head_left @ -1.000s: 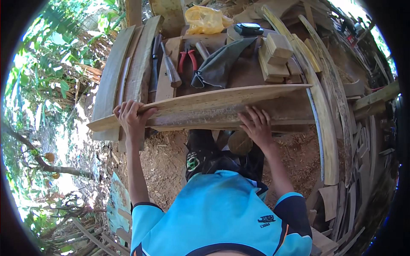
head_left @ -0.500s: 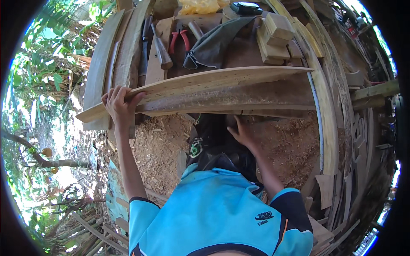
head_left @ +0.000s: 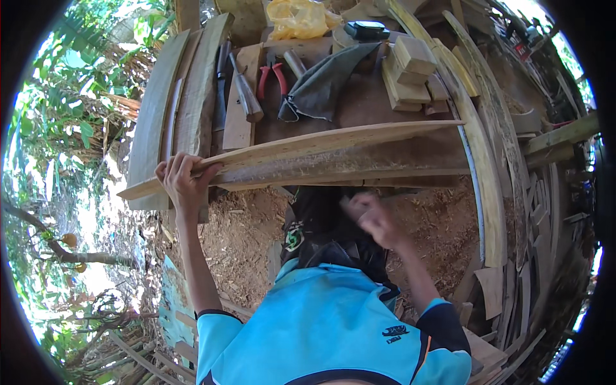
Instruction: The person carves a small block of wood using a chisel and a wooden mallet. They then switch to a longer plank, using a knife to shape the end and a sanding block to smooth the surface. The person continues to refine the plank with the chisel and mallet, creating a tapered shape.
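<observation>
A long thin wooden board point(head_left: 333, 136) stands on its long edge along the near side of the workbench, left end toward me. My left hand point(head_left: 186, 179) grips it near that end, thumb and fingers over the edge. My right hand point(head_left: 375, 218) is blurred, below the bench edge in front of my dark trousers, fingers curled round something I cannot make out. Behind the board lie red-handled pliers point(head_left: 273, 80), a wooden-handled chisel point(head_left: 247, 96), a long blade point(head_left: 221, 90) and a dark grey cloth point(head_left: 324, 90).
Stacked wood blocks point(head_left: 410, 70), a yellow plastic bag point(head_left: 301, 19) and a black device point(head_left: 366, 30) are at the back. Long curved strips point(head_left: 487, 205) run down the right; planks point(head_left: 151, 122) lie left. Wood shavings cover the ground point(head_left: 237, 237); plants are beyond.
My right hand has left the board's face, dropped below the bench edge and now shows curled and blurred. My left hand still grips the board; the whole view has shifted slightly.
</observation>
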`<state>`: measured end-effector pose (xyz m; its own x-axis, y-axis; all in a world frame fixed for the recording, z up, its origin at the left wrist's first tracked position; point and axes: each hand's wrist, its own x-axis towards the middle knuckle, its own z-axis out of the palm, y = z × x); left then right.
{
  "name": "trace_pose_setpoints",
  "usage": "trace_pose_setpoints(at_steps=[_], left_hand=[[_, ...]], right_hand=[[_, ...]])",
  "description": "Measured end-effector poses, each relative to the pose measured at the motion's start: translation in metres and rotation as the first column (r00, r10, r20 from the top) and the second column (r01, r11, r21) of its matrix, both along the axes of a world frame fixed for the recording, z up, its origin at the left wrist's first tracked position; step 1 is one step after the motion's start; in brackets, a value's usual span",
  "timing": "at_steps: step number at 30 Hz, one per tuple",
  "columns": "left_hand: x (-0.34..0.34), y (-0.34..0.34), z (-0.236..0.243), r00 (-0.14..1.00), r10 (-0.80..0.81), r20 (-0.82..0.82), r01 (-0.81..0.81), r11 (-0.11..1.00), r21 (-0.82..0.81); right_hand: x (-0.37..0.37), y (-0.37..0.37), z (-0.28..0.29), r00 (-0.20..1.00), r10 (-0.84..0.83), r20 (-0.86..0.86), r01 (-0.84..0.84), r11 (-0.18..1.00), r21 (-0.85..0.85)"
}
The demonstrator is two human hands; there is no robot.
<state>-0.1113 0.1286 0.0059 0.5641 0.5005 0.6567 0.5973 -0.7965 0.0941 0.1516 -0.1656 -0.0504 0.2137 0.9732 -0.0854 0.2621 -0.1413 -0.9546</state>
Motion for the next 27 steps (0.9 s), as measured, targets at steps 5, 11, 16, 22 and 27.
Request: trace_pose_setpoints(at_steps=[5, 11, 16, 22, 27], left_hand=[[0.01, -0.01, 0.012, 1.0, -0.011, 0.007, 0.011, 1.0, -0.025], [0.007, -0.015, 0.008, 0.995, 0.096, -0.006, -0.096, 0.988, -0.119], [0.0, -0.025, 0.003, 0.993, 0.117, 0.03, -0.116, 0.993, -0.026], [0.0, -0.027, -0.003, 0.989, 0.142, 0.049, -0.139, 0.989, -0.046], [-0.001, -0.029, -0.001, 0.983, 0.168, 0.067, -0.166, 0.985, -0.04]], right_hand=[[0.096, 0.03, 0.073, 0.464, -0.658, 0.593, 0.284, 0.745, 0.604], [0.034, 0.089, 0.058, 0.337, -0.33, 0.882, -0.068, 0.925, 0.373], [0.118, 0.06, 0.037, 0.321, -0.583, 0.747, 0.28, 0.812, 0.513], [0.053, 0.085, 0.033, 0.372, -0.6, 0.708, 0.076, 0.78, 0.621], [0.123, 0.04, 0.028, 0.199, -0.662, 0.723, 0.277, 0.746, 0.606]])
